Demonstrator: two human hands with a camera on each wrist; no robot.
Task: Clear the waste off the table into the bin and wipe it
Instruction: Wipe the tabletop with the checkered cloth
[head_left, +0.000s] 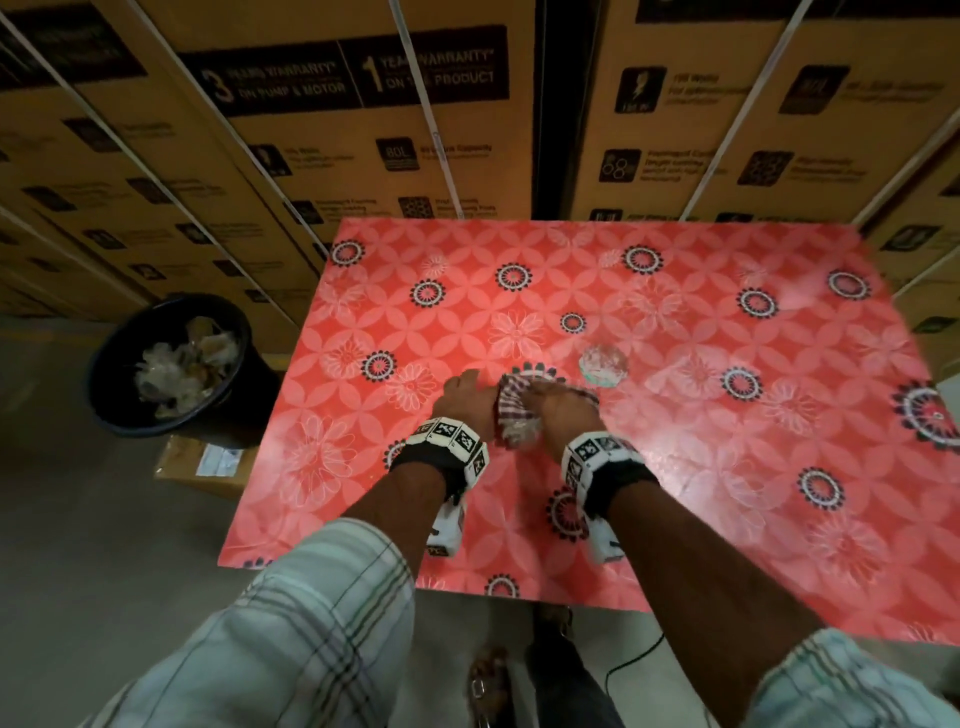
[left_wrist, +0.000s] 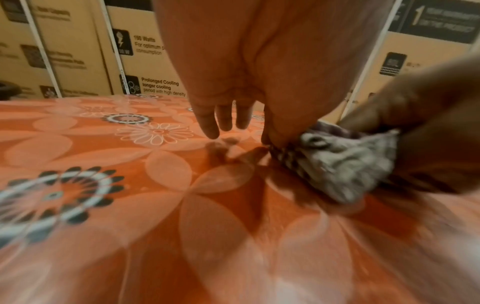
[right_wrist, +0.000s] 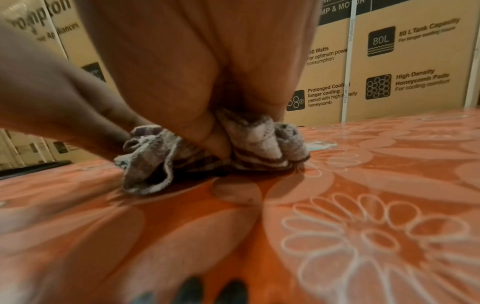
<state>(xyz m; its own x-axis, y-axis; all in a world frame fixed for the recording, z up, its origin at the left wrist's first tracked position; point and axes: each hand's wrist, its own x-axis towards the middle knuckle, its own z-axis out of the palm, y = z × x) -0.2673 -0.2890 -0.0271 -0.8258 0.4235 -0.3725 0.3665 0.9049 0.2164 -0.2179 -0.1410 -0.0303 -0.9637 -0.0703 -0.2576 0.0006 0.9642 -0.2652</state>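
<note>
A checked cloth (head_left: 511, 421) lies bunched on the red flowered table (head_left: 727, 467), near its middle. My right hand (head_left: 558, 410) grips the cloth from above, fingers and thumb curled into its folds (right_wrist: 215, 142). My left hand (head_left: 465, 397) is at the cloth's left edge. In the left wrist view its thumb and hidden forefinger pinch that edge (left_wrist: 337, 162), while the other fingers (left_wrist: 207, 127) hang straight, just above the table. A crumpled clear plastic scrap (head_left: 602, 364) lies just beyond the right hand. The black bin (head_left: 249, 395) stands on the floor off the table's left side, with waste inside.
Stacked cardboard cartons (head_left: 363, 130) form a wall behind the table and bin. A flat cardboard box (head_left: 202, 467) lies on the floor by the bin. My feet and a cable show below the table's near edge.
</note>
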